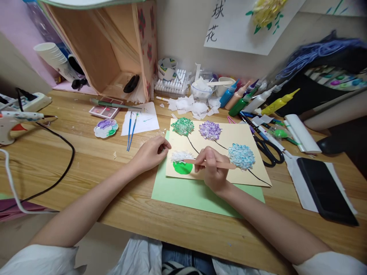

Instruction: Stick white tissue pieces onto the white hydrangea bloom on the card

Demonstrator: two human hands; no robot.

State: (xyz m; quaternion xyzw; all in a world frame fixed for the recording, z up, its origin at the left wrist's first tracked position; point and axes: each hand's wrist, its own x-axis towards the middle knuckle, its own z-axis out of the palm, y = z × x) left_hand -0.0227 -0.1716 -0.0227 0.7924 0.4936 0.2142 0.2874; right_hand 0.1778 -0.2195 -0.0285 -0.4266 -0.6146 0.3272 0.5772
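Observation:
My right hand [213, 170] pinches a flat wooden craft stick [228, 165] like a pen. Its tip is at white paper scraps [181, 156] along the top of a bright green paint patch [182, 168]. Both lie at the lower left of a cream card [206, 143]. My left hand [155, 151] rests at the card's left edge, fingers curled in; whether they hold anything is hidden. On the card are textured paper flowers: green [182, 126], purple [210, 130] and blue [241, 156], with thin black stems. Under the card is a light green sheet [197, 194].
White paper scraps [189, 105] lie behind the card, near paint bottles [243, 100]. Black scissors [268, 152] and a phone [325, 191] are right. Paintbrushes [132, 131], a paint palette [106, 128] and a glue gun [20, 120] with its cable are left.

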